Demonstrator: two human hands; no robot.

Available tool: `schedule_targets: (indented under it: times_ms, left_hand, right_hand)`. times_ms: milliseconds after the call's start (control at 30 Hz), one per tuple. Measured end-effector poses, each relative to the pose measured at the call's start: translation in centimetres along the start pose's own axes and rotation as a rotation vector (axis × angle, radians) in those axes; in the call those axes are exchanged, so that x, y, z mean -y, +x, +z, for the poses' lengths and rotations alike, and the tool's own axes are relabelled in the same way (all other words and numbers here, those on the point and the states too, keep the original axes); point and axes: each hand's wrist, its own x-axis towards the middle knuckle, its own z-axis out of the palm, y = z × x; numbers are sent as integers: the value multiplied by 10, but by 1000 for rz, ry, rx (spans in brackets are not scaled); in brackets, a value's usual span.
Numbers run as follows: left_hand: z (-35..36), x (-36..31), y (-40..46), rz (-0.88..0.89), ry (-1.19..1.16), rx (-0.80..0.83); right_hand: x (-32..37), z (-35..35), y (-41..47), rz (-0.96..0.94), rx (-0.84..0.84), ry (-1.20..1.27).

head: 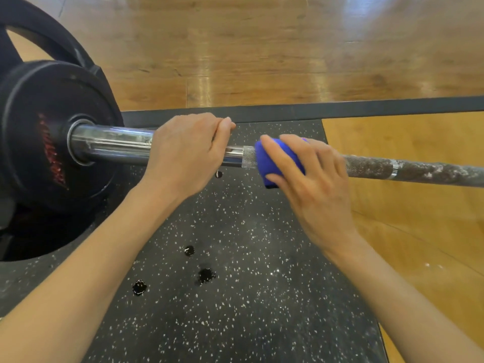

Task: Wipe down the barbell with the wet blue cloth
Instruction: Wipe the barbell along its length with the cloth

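Note:
The barbell runs across the view from left to right, its shiny sleeve at the left and a rusty, chalk-marked knurled shaft at the right. My left hand grips the bar where the sleeve ends. Just to its right, the wet blue cloth is wrapped round the knurled shaft. My right hand holds the cloth against the bar, fingers curled over it. A short clean stretch of knurling shows between the two hands.
Black weight plates sit on the sleeve at the far left. Under the bar lies a black speckled rubber mat with several dark wet drops. Wooden floor lies beyond and a wooden platform to the right.

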Motion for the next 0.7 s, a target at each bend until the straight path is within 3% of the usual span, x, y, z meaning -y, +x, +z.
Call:
schedule_targets:
  times_ms: [133, 267, 433, 567, 700]
  left_hand:
    - [7, 0, -12, 46, 24, -93]
    - [8, 0, -33, 117, 1, -213]
    - [11, -5, -57, 136, -26, -264]
    - [12, -7, -79, 145, -12, -285]
    - [10, -9, -102, 154, -23, -266]
  right_hand:
    - [34, -4, 5, 169, 63, -5]
    - [34, -13, 7, 78, 125, 1]
    - [54, -26, -5, 245, 127, -14]
    - [52, -33, -10, 162, 156, 10]
    - [63, -45, -24, 304, 166, 23]
